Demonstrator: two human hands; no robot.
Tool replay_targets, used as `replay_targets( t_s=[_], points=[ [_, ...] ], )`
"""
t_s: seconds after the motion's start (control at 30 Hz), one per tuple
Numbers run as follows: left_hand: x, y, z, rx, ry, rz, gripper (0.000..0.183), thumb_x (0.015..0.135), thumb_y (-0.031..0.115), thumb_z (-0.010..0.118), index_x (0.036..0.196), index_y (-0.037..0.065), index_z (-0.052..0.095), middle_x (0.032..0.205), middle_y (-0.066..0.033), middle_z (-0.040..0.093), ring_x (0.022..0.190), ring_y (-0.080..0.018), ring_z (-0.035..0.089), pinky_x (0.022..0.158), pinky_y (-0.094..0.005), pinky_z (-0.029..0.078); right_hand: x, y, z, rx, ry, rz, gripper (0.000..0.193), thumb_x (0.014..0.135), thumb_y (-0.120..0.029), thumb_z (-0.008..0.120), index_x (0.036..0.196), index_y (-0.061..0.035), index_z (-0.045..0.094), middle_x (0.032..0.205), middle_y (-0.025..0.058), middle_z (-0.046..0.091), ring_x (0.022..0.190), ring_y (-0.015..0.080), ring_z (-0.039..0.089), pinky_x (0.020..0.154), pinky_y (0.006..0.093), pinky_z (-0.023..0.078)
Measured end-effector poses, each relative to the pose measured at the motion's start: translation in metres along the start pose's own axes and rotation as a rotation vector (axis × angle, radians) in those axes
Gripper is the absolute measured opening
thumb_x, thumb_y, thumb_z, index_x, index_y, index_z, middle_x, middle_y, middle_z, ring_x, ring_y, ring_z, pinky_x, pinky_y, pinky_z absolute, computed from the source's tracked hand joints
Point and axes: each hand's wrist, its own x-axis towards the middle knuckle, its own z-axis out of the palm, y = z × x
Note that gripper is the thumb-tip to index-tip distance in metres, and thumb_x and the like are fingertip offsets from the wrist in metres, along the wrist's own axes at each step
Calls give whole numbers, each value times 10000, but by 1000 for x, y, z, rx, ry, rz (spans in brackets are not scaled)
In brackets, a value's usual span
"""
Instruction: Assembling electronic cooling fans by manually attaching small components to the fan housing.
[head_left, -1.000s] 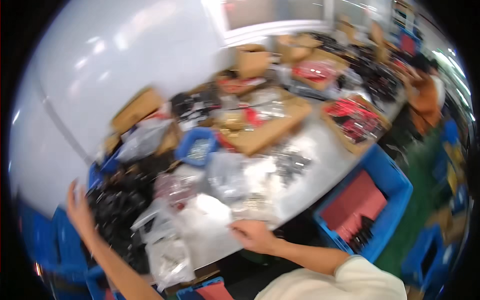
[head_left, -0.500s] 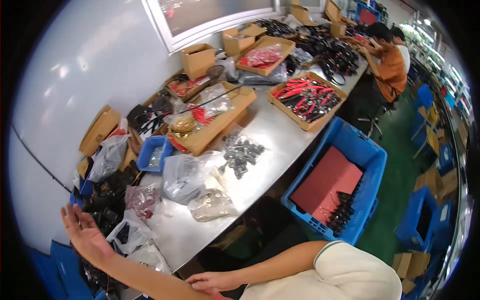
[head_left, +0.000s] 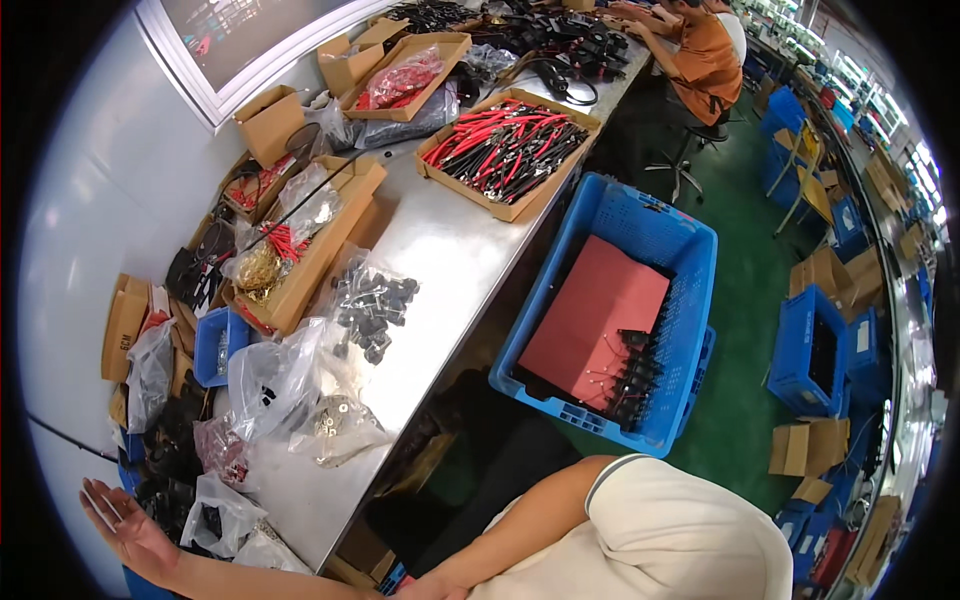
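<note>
My left hand (head_left: 132, 532) is raised beside the near left end of the metal table, palm showing and fingers apart, holding nothing. Close to it lie a white plastic bag (head_left: 222, 512) and a pile of black parts. My right hand (head_left: 432, 587) is at the lower edge by my left forearm; its fingers are mostly cut off there. On the table (head_left: 425, 235) are a clear bag of black parts (head_left: 372, 305), a clear bag of round metal pieces (head_left: 342, 428) and a bulky clear plastic bag (head_left: 275, 385).
A blue crate (head_left: 700, 290) with a red sheet (head_left: 597, 315) and black wired parts stands right of the table. Farther along are a cardboard tray of red and black cables (head_left: 507, 150) and a small blue bin (head_left: 221, 345). A person in orange (head_left: 708, 65) sits at the far end.
The view has swung right, so the table and crate sit farther left and higher in the picture. My left hand stays raised and open; my right hand has slipped lower, partly out of the picture.
</note>
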Motion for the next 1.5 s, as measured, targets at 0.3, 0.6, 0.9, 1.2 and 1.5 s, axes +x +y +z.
replay_targets(
  t_s=[0.3,0.6,0.9,1.2,1.5],
  points=[
    [-54,-65,20,-112,3,-303,460,1014,127,419,1444,-27,361,1473,-163,392,1259,-217,469,1001,-304,408,3,-51,-3,-543,138,-502,602,953,-370,599,1439,-84,388,1330,39,509,1207,140,479,991,279,406],
    [-58,-93,9,-245,29,-411,430,1024,138,427,1422,-22,401,1440,-131,447,1203,-213,514,964,-294,433,-7,-61,2,-465,247,-478,641,936,-446,615,1379,-13,452,1259,35,550,1149,111,502,967,263,415],
    [-40,-96,-22,-251,-27,-391,378,1018,150,476,1349,-34,477,1344,-127,546,1135,-205,565,924,-295,460,-4,-45,-5,-566,349,-432,499,936,-514,583,1180,-79,599,912,-48,564,767,61,508,618,224,412],
    [50,-66,-52,-118,-504,-82,511,982,153,521,1402,-93,368,1427,-180,438,1260,-257,476,1050,-358,402,-41,-4,36,130,68,209,487,933,-427,606,1270,-84,531,1127,119,569,1000,214,596,829,380,512],
    [-106,-37,-21,1212,-391,-95,375,927,181,584,1216,-56,551,1197,-147,570,1094,-224,545,959,-307,424,-249,-100,39,-1061,834,-291,349,905,-230,657,1182,-21,619,1011,107,684,841,166,660,715,311,542]
  ],
)
